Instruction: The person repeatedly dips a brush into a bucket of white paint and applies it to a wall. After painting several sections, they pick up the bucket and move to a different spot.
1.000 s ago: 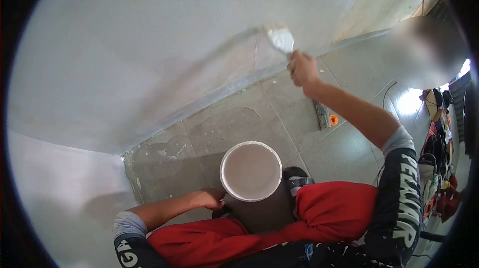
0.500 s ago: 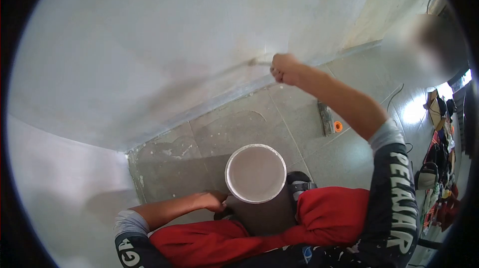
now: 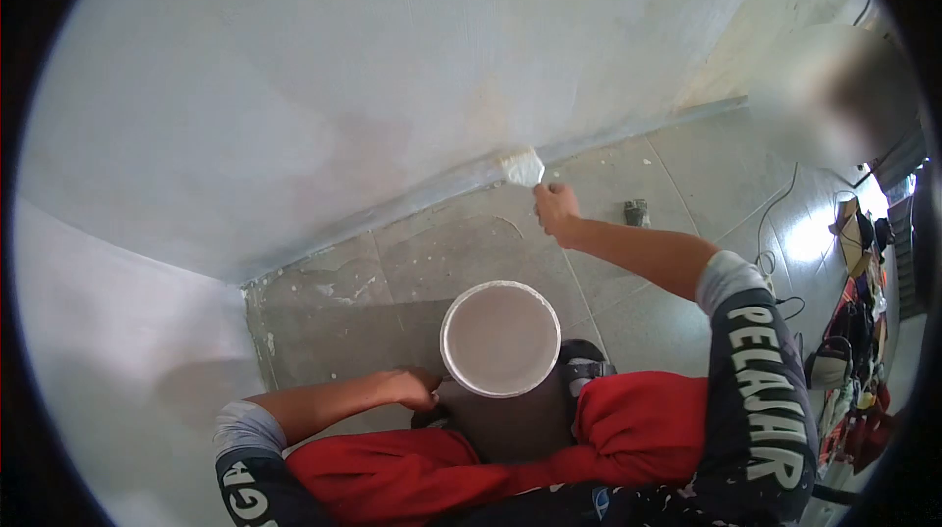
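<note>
My right hand [image 3: 556, 211] is wrapped round the handle of a wide paintbrush [image 3: 523, 169]. Its pale bristles are at the foot of the wall [image 3: 392, 66], by the grey skirting strip [image 3: 432, 195]. Between my legs stands a bucket [image 3: 447, 362] with a whitish rim, and pale liquid shows inside it. My left hand [image 3: 417, 390] is curled close against the bucket's left side; its fingertips are partly hidden, and what they grip cannot be made out.
Grey floor tiles [image 3: 461, 252] with pale splashes run along the wall. A small dark object [image 3: 637, 213] lies beyond my right forearm. A cable [image 3: 775, 203] trails on the floor, and a heap of mixed items [image 3: 859, 301] is at the far right. A blurred patch covers the upper right.
My right hand has come down and towards me with the paintbrush, from the lower wall to the skirting. The brush's broad face now shows. My left hand stays beside the bucket.
</note>
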`<state>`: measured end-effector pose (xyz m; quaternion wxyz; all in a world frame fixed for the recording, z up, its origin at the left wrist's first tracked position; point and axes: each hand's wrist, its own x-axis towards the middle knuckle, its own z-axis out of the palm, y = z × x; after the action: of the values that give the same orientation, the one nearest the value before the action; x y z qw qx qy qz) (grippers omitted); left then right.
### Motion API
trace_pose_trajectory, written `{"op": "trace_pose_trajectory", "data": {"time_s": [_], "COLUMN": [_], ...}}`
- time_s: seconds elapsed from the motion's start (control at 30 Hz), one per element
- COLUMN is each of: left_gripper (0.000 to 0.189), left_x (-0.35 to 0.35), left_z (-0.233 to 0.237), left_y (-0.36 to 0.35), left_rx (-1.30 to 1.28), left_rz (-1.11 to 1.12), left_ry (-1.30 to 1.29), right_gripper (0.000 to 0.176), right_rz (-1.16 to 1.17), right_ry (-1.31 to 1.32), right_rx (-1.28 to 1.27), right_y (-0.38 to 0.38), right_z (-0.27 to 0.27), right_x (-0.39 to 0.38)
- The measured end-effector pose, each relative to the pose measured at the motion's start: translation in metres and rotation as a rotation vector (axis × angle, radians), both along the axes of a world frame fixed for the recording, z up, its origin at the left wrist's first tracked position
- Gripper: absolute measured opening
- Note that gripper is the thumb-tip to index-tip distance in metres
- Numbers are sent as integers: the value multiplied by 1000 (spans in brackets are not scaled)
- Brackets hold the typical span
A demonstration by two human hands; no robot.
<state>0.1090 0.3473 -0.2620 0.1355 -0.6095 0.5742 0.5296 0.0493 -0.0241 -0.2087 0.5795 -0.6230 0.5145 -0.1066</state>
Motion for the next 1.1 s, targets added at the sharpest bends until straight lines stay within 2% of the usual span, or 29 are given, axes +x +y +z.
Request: {"op": "trace_pose_trajectory", "data": {"time_s": [0.13,0.27,0.3,0.33,0.37,0.43,0.47,0.53,0.67,0.73,0.8,0.83,0.9,1.0,1.03,1.07,1.1], "left_gripper": [43,40,39,39,40,40,40,40,43,44,43,43,42,42,42,42,41], "left_x": [-3,-1,0,1,2,2,3,4,1,1,1,0,1,-2,-2,-2,-2], "left_z": [21,14,14,13,11,5,2,3,10,12,14,12,8,14,16,18,19], "left_y": [-7,-6,-7,-6,-6,-5,-4,-2,-8,-7,-6,-6,-4,-6,-9,-12,-14], "left_rx": [39,9,43,43,49,49,15,-19,4,35,13,11,9,-59,-51,-54,-58], "left_rz": [0,0,-27,-28,-40,-51,-59,-69,0,10,4,6,-39,-12,-23,-26,-26], "left_ry": [-15,1,-2,1,11,25,33,40,10,5,1,-3,14,19,12,19,29], "right_gripper": [14,11,9,11,11,14,14,24,27,27,27,27,20,13,10,8,13], "right_rz": [-48,-17,43,53,52,33,33,10,57,85,101,103,67,56,535,890,508], "right_ry": [36,-273,-192,-195,-188,-322,-319,-502,-546,-277,-112,-116,5,-52,-96,-221,-209], "right_rx": [362,706,482,413,412,202,201,-67,-45,-40,7,4,398,460,204,-125,280], "right_y": [-11,-60,-27,-14,-2,18,23,28,18,17,16,10,2,-8,-56,-103,-59], "right_z": [-2,46,115,146,164,181,176,162,100,67,30,11,-15,-5,-61,-116,-13], "right_x": [34,79,70,60,49,28,21,9,3,6,10,16,31,65,93,119,105]}}
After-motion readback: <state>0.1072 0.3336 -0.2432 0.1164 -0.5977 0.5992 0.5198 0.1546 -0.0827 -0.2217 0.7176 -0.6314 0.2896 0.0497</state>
